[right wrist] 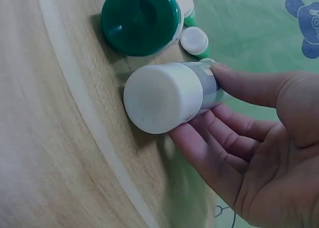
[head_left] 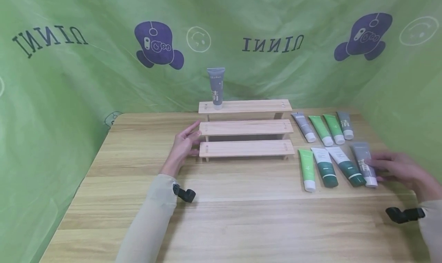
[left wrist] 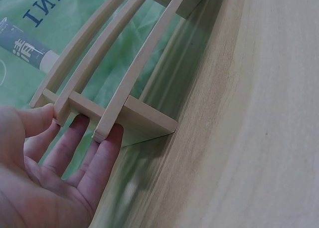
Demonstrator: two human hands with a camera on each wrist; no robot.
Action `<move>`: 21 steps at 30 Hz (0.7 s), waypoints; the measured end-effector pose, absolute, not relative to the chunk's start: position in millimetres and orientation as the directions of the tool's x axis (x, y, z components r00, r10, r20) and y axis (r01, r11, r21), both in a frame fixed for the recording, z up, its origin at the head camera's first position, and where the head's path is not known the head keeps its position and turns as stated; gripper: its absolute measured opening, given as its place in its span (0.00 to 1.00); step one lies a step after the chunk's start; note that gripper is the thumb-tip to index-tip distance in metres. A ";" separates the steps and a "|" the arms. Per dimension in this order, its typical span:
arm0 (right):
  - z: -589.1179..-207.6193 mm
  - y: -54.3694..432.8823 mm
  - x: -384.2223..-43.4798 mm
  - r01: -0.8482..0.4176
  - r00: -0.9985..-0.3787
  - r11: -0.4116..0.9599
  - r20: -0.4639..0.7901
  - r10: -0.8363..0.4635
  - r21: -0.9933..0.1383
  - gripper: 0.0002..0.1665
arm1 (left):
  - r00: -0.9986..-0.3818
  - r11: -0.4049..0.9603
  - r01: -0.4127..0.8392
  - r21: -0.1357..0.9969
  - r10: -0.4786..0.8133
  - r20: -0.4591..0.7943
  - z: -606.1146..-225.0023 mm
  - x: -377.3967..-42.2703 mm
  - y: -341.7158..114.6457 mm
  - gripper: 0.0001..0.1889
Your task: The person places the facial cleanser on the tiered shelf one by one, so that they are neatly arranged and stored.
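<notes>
A three-step wooden display rack (head_left: 246, 128) stands at the back of the table. My left hand (head_left: 183, 144) holds its left end; in the left wrist view the thumb meets the middle slat and the fingertips (left wrist: 112, 133) reach under the slats. One grey-blue tube (head_left: 216, 88) stands cap down on the top step. At the right, my right hand (head_left: 400, 169) grips a grey tube with a white cap (head_left: 362, 161), thumb on one side and fingers on the other. The right wrist view shows its white cap (right wrist: 159, 98) close up, near the tabletop.
Beside the held tube lie two white-and-green tubes (head_left: 324, 167) (head_left: 345, 165) and a light green tube (head_left: 306, 169). Behind them is a row of grey tubes (head_left: 304, 126) and green tubes (head_left: 320, 129). A green printed cloth (head_left: 103, 75) surrounds the wooden table (head_left: 241, 224).
</notes>
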State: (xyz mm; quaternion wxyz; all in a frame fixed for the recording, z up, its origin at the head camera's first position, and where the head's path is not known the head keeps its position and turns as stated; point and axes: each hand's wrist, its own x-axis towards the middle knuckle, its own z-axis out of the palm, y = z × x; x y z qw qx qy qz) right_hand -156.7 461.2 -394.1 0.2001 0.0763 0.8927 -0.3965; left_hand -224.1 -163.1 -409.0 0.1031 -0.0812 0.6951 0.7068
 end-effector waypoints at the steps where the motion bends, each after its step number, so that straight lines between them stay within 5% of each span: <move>1: -393.9 460.4 -155.2 0.290 -0.911 0.668 -0.411 -0.026 -0.685 0.40 | -0.965 -0.010 -0.259 0.966 0.034 -0.258 -409.2 -224.0 -163.2 0.27; 21: -378.3 439.6 -139.2 0.119 -0.984 0.616 -0.176 -0.033 -0.779 0.37 | -0.968 -0.019 -0.247 0.969 0.039 -0.246 -410.5 -225.5 -163.0 0.26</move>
